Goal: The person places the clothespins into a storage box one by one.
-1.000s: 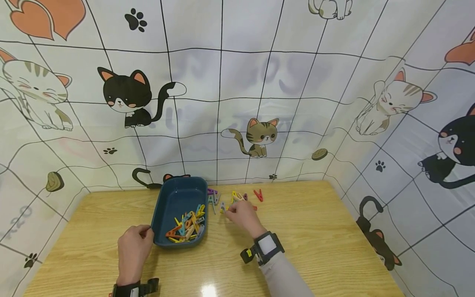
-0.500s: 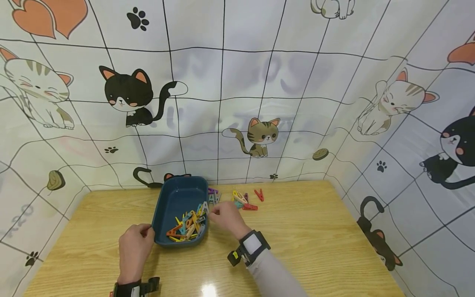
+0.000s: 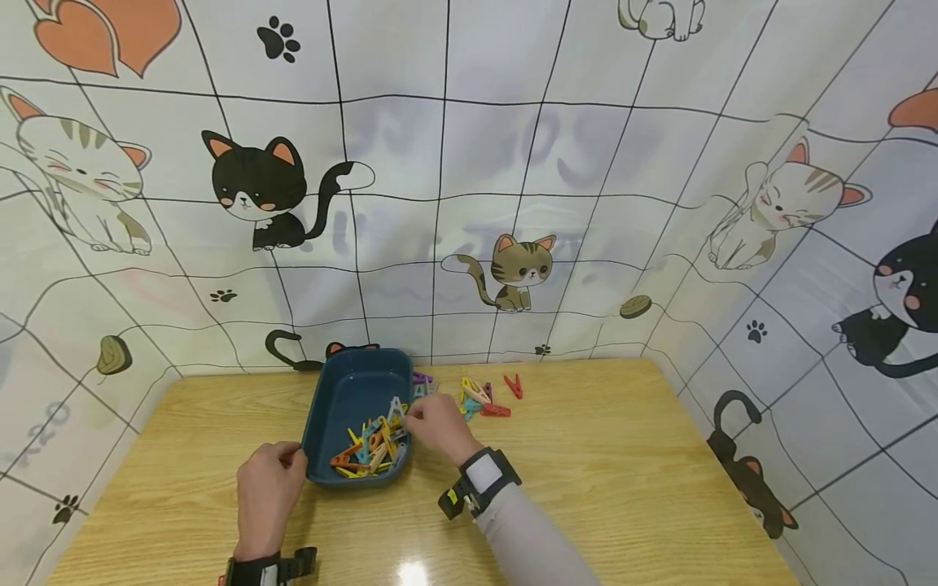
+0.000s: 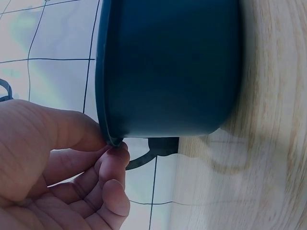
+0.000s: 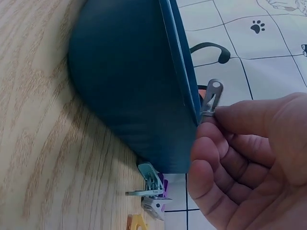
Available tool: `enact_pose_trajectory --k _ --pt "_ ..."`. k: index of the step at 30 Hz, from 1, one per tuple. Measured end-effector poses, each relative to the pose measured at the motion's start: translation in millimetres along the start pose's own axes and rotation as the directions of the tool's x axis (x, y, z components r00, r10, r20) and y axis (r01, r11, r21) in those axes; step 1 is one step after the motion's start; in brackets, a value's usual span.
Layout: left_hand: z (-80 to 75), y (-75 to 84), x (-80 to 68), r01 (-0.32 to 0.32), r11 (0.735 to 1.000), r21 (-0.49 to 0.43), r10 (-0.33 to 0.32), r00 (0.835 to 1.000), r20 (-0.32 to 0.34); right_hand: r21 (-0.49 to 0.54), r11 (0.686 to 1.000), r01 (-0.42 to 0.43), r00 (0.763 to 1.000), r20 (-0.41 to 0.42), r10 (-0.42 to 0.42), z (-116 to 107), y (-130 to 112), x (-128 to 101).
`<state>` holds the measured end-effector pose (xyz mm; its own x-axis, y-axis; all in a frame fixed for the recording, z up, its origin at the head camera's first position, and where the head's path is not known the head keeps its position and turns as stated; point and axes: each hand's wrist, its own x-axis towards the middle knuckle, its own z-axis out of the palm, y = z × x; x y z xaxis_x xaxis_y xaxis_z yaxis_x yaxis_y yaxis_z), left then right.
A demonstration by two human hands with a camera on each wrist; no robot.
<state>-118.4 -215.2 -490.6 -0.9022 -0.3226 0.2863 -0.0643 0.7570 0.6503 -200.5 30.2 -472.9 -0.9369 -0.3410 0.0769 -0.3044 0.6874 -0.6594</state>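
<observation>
Clothespin [image 5: 214, 94] is pinched by the right hand [image 3: 440, 427] at the right rim of the box [image 3: 352, 391], whose left edge is pinched by the left hand [image 3: 268, 492]. Placing seems in hand; next, the clothespin should be released inside.

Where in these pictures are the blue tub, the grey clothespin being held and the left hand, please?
Blue tub [image 3: 352, 397], head view: bare inner floor.
Held grey clothespin [image 5: 215, 92], right wrist view: body, just below its hole.
Left hand [image 3: 269, 487], head view: back of the hand.
</observation>
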Motion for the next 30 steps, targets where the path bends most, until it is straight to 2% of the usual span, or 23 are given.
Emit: enact_pose_trajectory --k 7,14,22,30 --pt "0.2 1.0 0.1 0.006 1.0 -0.001 -0.006 1.0 0.0 0.02 0.999 -0.025 1.0 -0.013 0.025 -1.2 2.8 -0.1" --pt "0.5 2.0 -0.6 -0.001 1.0 -0.004 0.001 1.0 -0.013 0.093 0.995 -0.047 0.999 -0.022 0.049 -11.1 10.6 -4.4" --pt "-0.1 1.1 0.1 0.012 1.0 -0.007 -0.012 1.0 0.004 0.038 0.999 0.006 0.992 -0.127 -0.001 -27.8 27.2 -11.4" --pt "1.1 0.2 1.4 0.027 1.0 -0.011 -0.027 1.0 0.014 0.035 0.999 -0.036 0.986 -0.161 0.041 -38.7 48.7 -18.3"
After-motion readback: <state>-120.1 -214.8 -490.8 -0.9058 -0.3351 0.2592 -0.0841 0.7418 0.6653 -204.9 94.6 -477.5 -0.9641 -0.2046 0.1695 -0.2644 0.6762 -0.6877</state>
